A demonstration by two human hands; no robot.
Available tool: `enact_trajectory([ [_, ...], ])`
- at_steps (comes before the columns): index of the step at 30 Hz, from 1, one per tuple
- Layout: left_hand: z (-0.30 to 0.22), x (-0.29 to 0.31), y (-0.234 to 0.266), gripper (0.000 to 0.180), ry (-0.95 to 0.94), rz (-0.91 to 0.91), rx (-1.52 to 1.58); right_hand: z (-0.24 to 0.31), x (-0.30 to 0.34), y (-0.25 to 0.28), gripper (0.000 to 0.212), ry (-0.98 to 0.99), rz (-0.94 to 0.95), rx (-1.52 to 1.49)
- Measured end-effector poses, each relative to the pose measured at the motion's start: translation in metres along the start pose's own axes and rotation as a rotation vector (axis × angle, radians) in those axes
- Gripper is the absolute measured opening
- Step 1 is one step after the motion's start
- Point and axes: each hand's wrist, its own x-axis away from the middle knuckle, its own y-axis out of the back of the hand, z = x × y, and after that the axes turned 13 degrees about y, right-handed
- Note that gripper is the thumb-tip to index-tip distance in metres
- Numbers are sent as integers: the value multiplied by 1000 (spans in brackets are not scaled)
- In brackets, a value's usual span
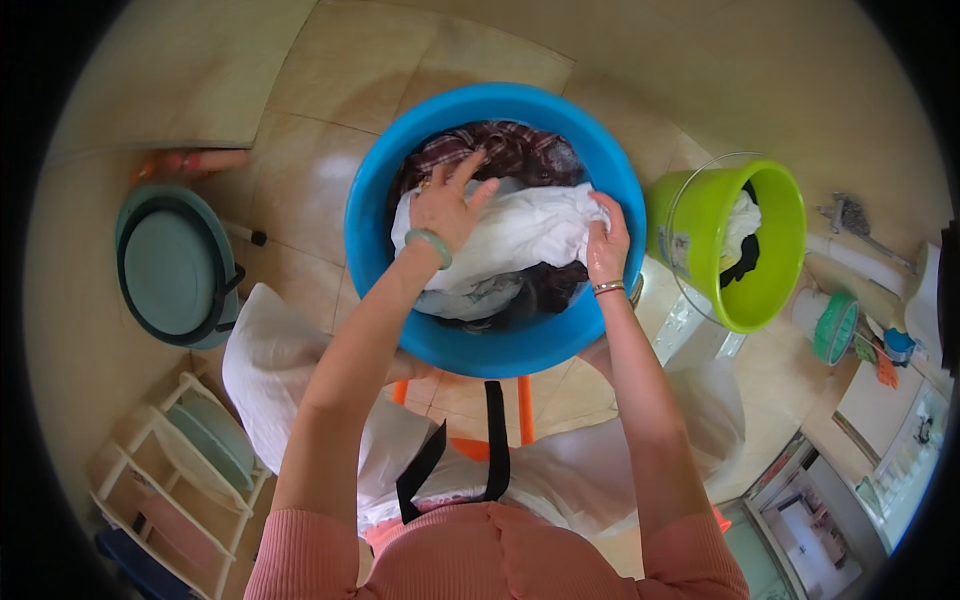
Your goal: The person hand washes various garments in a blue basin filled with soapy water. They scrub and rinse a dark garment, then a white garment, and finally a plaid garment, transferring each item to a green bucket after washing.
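Observation:
A wet white garment [520,232] is stretched across a big blue basin [490,357] in front of me. My left hand [449,205], with a pale green bangle at the wrist, lies over the garment's left part, its fingers spread. At the other end, my right hand [606,240] has its fingers closed round a bunched edge of the same cloth near the basin's right rim. Dark plaid clothing [505,145] lies behind the white cloth, and more dark and greyish wet laundry shows below it. How much water is in the basin I cannot tell.
Right of the basin, a lime green bucket [785,290] with a wire handle holds white and black cloth. A grey-green basin [170,270] stands at the left. A white rack [190,480] is at lower left, a small white bin [812,315] at far right. Tiled floor surrounds the basin.

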Motion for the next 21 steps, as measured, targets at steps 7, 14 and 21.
enact_trajectory([
  [7, 25, -19, -109, 53, -434, -269, -412, -40, 5, -62, 48, 56, 284, 725],
  [14, 39, -64, -147, 47, -345, 4, -601, -92, 4, -96, 53, -147, 555, 918],
  [21, 57, -130, -183, 33, -115, 411, -342, -131, -10, -116, 40, -192, 583, 871],
])
